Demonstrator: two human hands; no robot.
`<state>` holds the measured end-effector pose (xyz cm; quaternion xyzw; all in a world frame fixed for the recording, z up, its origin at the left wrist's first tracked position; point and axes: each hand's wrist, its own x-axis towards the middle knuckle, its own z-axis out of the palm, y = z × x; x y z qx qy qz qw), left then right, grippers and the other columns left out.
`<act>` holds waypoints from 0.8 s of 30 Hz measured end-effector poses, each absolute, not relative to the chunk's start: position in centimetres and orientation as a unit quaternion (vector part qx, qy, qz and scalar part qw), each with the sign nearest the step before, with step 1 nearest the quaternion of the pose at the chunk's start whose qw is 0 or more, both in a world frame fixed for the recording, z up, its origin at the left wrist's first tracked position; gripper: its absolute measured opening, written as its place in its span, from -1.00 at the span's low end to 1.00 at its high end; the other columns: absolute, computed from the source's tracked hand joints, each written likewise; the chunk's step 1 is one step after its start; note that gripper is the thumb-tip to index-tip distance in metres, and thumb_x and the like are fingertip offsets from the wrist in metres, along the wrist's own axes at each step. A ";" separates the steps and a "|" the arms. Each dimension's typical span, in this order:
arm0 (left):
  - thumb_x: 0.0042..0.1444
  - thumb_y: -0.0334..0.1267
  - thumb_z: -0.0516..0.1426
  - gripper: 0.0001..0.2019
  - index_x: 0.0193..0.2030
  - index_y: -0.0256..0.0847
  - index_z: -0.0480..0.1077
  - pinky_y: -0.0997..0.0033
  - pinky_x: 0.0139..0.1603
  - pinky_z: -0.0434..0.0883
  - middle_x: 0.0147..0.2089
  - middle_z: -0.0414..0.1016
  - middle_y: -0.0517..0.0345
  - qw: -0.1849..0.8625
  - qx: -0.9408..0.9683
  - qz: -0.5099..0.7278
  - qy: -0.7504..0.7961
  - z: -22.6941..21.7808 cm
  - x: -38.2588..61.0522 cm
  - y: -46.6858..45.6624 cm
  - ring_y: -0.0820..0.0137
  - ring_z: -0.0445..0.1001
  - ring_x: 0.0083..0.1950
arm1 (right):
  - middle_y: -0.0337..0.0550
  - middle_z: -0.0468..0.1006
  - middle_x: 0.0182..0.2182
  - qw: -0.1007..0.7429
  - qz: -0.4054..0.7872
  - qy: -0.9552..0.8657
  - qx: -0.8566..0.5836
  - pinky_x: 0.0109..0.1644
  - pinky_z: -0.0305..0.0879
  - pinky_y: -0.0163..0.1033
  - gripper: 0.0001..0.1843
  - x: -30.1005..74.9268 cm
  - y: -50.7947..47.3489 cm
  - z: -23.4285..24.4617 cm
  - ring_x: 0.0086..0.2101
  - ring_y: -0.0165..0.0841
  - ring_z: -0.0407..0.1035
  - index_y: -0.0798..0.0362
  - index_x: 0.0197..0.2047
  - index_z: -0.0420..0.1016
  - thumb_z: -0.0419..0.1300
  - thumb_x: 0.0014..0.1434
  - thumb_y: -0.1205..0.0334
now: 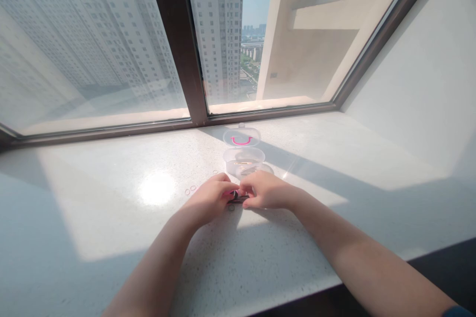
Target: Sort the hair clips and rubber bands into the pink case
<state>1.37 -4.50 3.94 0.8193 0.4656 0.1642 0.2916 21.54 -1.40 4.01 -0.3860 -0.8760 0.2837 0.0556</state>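
Observation:
My left hand (211, 198) and my right hand (266, 190) meet low over the sill, fingers closed in a pinch. Between them is a small dark item (238, 199), slim and shiny, with a bit of pink by the left fingertips; its kind is too small to tell. Both hands grip it. Just behind stands a clear plastic box (227, 164), its lid (242, 137) tipped back with a pink handle (241, 142). Something thin and gold-coloured (243, 163) lies inside the box. My right hand partly covers a clear, rounded piece in front of the box.
Several small thin rings lie on the speckled white sill (111, 228); a pair of rings (190, 190) is left of my left hand, one ring (231, 208) just below the fingers. A window with a dark frame (178, 34) rises behind. The sill's front edge runs along lower right.

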 end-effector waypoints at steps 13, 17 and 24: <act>0.20 -0.37 -0.08 -0.63 -0.04 -0.11 0.51 0.33 -0.11 0.33 -0.13 0.50 0.07 0.302 0.805 0.177 0.479 3.6 1.4 -4.3 0.28 0.44 -0.13 | -0.39 0.30 -0.61 0.024 0.373 -0.857 -0.355 -0.50 -0.03 -0.37 -0.74 22.1 -0.9 3.9 -0.55 -0.51 0.15 0.08 -0.53 0.29 0.34 -0.08 0.23; 0.18 -0.41 -0.06 -0.64 -0.08 -0.11 0.51 0.33 -0.09 0.34 -0.14 0.50 0.07 0.295 0.806 0.176 0.482 3.6 1.4 -4.1 0.28 0.44 -0.11 | -0.40 0.24 -0.63 0.037 0.462 -0.833 -0.301 -0.52 -0.03 -0.39 -0.70 22.2 -0.9 4.4 -0.58 -0.53 0.10 0.09 -0.53 0.27 0.35 -0.05 0.19; 0.01 -0.39 0.13 -0.86 -0.30 -0.14 0.48 0.35 -0.20 0.32 -0.26 0.48 0.15 0.282 0.799 0.169 0.504 3.5 1.5 -4.1 0.29 0.42 -0.20 | -0.42 0.10 -0.63 0.262 0.571 -0.733 -0.261 -0.51 -0.12 -0.36 -0.57 21.7 -0.7 3.8 -0.57 -0.53 -0.03 0.07 -0.56 0.15 0.35 -0.01 0.10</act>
